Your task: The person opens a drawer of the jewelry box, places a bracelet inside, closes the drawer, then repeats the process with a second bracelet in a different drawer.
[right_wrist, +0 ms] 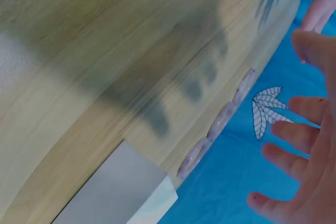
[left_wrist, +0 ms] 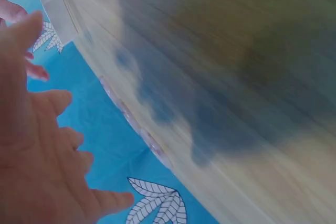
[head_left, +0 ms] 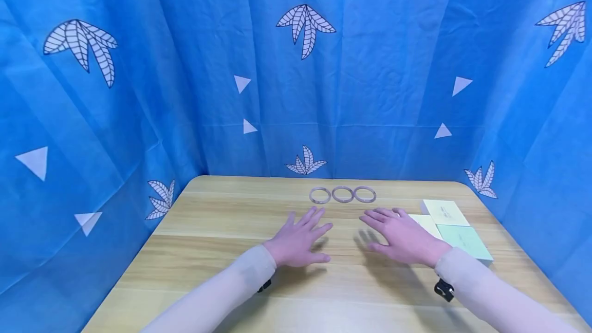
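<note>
My left hand (head_left: pixel 298 240) hovers palm down above the table with its fingers spread, holding nothing. To its right my right hand (head_left: pixel 404 235) hovers the same way, fingers extended and nothing in it. Beyond the fingertips lie three pale purplish bangles in a row: a left one (head_left: pixel 320 203), a middle one (head_left: pixel 343 202) and a right one (head_left: pixel 365 202). They lie flat, side by side. Beside the right hand are a cream box (head_left: pixel 445 213), a mint green box (head_left: pixel 464 240) and another pale box (head_left: pixel 426 224), partly hidden by that hand.
The wooden table (head_left: pixel 208 230) has rounded far corners. A blue patterned curtain (head_left: pixel 296 91) hangs behind it and along both sides. Shadows of the hands fall on the tabletop. Black straps (head_left: pixel 444 290) show at the wrists.
</note>
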The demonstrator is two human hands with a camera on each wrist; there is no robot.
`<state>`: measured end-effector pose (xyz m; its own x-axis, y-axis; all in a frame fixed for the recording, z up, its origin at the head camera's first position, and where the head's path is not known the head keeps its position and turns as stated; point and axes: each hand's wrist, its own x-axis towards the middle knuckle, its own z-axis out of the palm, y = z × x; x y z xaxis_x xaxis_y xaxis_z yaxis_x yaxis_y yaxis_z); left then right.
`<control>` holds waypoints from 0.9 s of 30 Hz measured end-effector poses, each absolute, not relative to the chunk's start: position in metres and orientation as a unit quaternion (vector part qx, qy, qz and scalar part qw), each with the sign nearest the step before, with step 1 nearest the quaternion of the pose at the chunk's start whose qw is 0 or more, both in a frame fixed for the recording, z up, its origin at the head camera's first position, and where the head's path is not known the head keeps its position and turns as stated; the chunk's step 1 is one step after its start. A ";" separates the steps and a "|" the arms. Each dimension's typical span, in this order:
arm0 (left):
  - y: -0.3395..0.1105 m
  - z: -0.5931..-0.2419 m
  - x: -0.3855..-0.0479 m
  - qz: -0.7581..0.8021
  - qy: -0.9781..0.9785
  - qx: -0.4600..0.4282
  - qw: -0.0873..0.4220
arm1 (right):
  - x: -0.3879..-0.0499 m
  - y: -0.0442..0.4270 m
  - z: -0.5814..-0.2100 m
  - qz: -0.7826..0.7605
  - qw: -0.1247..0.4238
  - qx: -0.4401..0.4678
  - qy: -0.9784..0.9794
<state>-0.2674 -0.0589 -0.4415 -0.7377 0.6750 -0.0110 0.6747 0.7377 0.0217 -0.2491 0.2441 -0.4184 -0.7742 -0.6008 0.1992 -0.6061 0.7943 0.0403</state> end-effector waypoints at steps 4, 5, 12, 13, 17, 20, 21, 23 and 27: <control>-0.048 -0.442 -0.271 0.003 0.928 0.373 -0.010 | -0.247 0.250 -0.415 0.009 0.100 0.318 -0.943; -0.045 -0.443 -0.272 0.001 0.927 0.374 -0.015 | -0.247 0.251 -0.415 0.009 0.101 0.318 -0.943; -0.023 -0.442 -0.275 0.023 0.926 0.376 -0.038 | -0.244 0.264 -0.414 0.013 0.098 0.309 -0.946; -0.020 -0.442 -0.275 0.029 0.926 0.376 -0.039 | -0.243 0.266 -0.414 0.014 0.097 0.308 -0.946; -0.007 -0.439 -0.277 0.039 0.924 0.379 -0.043 | -0.243 0.275 -0.412 0.026 0.094 0.305 -0.947; 0.005 -0.439 -0.281 0.038 0.920 0.388 -0.048 | -0.244 0.282 -0.410 0.035 0.092 0.303 -0.948; 0.009 -0.439 -0.283 0.037 0.918 0.391 -0.049 | -0.245 0.285 -0.410 0.038 0.091 0.304 -0.948; 0.017 -0.440 -0.285 0.036 0.916 0.396 -0.049 | -0.246 0.291 -0.409 0.042 0.087 0.303 -0.948; 0.034 -0.442 -0.286 0.046 0.915 0.398 -0.040 | -0.249 0.300 -0.410 0.053 0.072 0.298 -0.950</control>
